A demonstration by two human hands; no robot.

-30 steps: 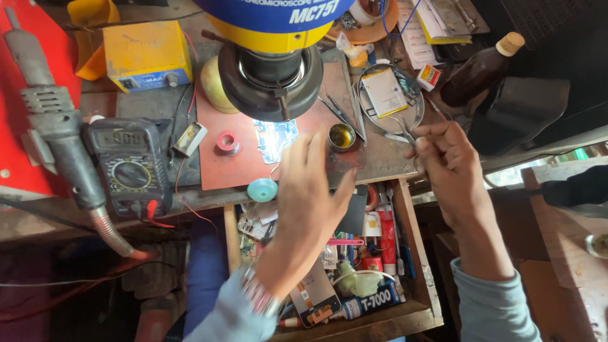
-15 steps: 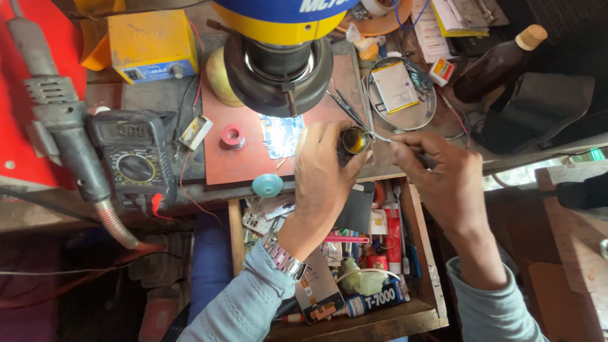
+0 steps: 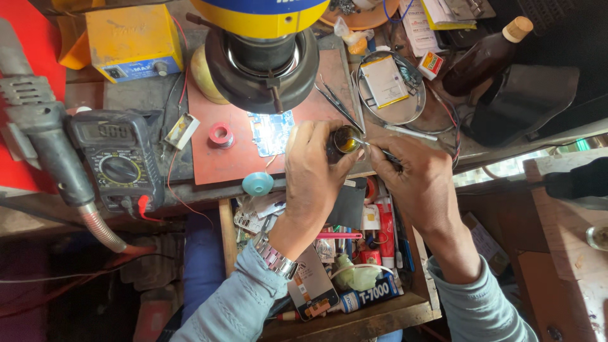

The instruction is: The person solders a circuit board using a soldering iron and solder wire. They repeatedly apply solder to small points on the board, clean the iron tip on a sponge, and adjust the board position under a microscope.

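- Microscope (image 3: 263, 47) takes up the top of the view at 12 o'clock, yellow and blue body with a black ring light pointing down at the mat.
- Red mat (image 3: 215, 158) sits under it, with a lit-up blue circuit board (image 3: 271, 133) right below the lens.
- Heat gun (image 3: 44, 139) lies over at 9 o'clock, grey, hose curling down toward 7.
- Multimeter (image 3: 117, 161) is just right of the heat gun, red lead plugged in at the bottom.
- Drawer (image 3: 354, 316) is pulled open at 6 o'clock, stuffed with glue tubes, tools and a phone screen.
- Left hand (image 3: 313, 174) is near centre, fingers wrapped shut around a small tin (image 3: 346, 140) of amber stuff, holding it at the mat's right edge, around 3 o'clock from the board.
- Right hand (image 3: 421, 180) is just right of the left hand, pinched closed on tweezers (image 3: 373, 147), tips reaching into the tin's open top.
- Brown bottle (image 3: 484, 57) with a cork lies at 1 o'clock.
- Pink tape roll (image 3: 221, 135) sits on the mat left of the board.
- Teal cap (image 3: 258, 183) rests at the bench edge, 7 o'clock from the board.
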